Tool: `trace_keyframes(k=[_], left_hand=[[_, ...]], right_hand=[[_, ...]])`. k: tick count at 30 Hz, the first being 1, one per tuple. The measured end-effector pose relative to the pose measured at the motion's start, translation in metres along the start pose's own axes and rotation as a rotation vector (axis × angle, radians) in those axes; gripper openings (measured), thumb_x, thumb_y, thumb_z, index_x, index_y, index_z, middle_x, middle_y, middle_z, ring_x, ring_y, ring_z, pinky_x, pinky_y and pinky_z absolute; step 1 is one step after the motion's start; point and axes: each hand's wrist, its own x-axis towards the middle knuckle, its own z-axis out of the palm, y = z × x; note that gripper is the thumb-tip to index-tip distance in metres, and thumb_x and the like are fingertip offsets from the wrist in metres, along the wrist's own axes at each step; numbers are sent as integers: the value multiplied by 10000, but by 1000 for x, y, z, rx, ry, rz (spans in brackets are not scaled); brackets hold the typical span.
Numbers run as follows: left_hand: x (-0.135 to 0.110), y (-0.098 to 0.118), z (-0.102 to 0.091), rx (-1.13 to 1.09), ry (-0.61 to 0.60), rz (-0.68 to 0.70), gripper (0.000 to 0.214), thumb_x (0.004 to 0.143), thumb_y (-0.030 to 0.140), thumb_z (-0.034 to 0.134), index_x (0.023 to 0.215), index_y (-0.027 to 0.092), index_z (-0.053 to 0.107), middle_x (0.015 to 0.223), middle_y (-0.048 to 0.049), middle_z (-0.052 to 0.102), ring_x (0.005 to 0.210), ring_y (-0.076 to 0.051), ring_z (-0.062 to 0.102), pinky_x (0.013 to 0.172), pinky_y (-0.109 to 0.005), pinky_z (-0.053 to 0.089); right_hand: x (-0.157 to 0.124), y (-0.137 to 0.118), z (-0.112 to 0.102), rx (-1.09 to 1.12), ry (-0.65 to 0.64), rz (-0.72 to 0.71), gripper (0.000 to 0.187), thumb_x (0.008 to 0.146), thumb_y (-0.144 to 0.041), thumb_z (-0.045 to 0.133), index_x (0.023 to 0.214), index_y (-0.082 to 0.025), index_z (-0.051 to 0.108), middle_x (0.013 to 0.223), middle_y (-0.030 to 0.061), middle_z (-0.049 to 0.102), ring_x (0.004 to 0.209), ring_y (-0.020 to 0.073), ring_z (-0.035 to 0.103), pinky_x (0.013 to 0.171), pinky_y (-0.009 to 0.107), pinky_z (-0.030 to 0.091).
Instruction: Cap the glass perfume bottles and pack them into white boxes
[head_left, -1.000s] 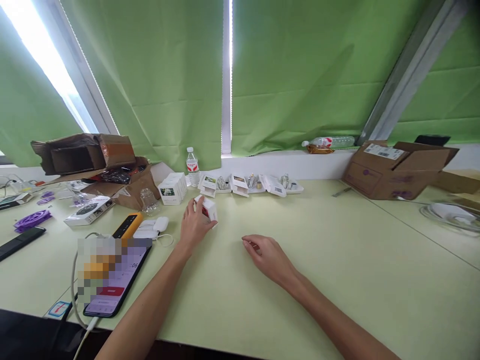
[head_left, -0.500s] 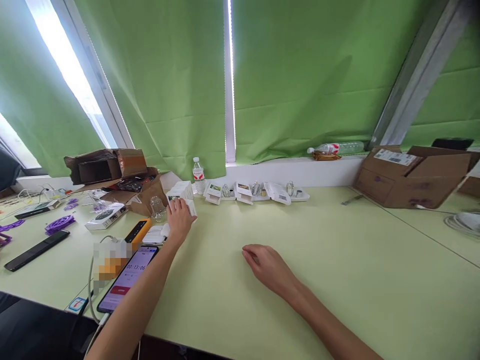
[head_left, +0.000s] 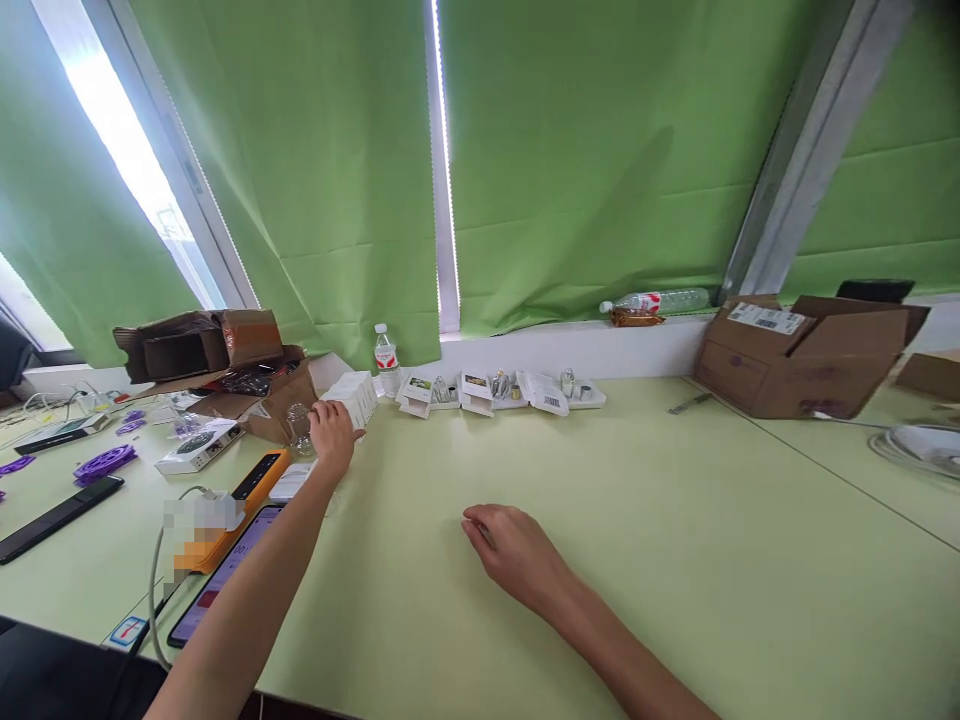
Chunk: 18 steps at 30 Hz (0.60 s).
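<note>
My left hand (head_left: pixel 334 437) reaches to the near end of a row of small white boxes (head_left: pixel 358 393). Its fingers and thumb close around the nearest box, which the hand mostly covers. Just left of these fingers stands a clear glass piece (head_left: pixel 298 425). My right hand (head_left: pixel 510 550) rests on the table with curled fingers, and nothing shows in it. Farther back, several opened white cartons (head_left: pixel 477 392) sit in a line, with small glass and metal pieces on white trays (head_left: pixel 592 398) beside them.
A water bottle (head_left: pixel 387 365) stands behind the boxes. Cardboard boxes are at left (head_left: pixel 289 395) and right (head_left: pixel 795 365). Under my left forearm lie a phone (head_left: pixel 196 622) and an orange power strip (head_left: pixel 259 480) with cables. Purple parts (head_left: pixel 105 464) and a black phone (head_left: pixel 60 518) lie farther left.
The view has shifted slightly right. My left hand has moved a little left, and the box at its fingers now sits closer in line with the row. The right hand stays curled.
</note>
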Motion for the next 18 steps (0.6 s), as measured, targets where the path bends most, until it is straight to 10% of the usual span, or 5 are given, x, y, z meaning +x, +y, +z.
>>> trace_keyframes(k=[10,14,18], left_hand=[[-8,-1,-1,-111,129,51,1000,758,517,653,1406,-120,235,1438,-381,285,1386,-451,190,1091,-566,167],[-34,30,-12,-442,337,325,929,824,575,537,1474,12,187,1532,-267,192,1431,-405,115,1126,-580,130],[-75,75,-35,-694,345,590,525,883,407,535,1333,144,465,1417,-176,450,1330,-305,393,1070,-455,336]], right_hand=[[0,-4,2,-42,10,-40,307,939,-219,358,643,-192,434,683,17,599,622,151,527,560,277,270],[1,-5,1,-38,19,-45,307,939,-219,366,657,-188,482,707,23,619,651,148,546,581,280,286],[2,-1,1,-21,31,-21,307,935,-215,380,667,-188,526,692,19,627,638,143,543,589,277,298]])
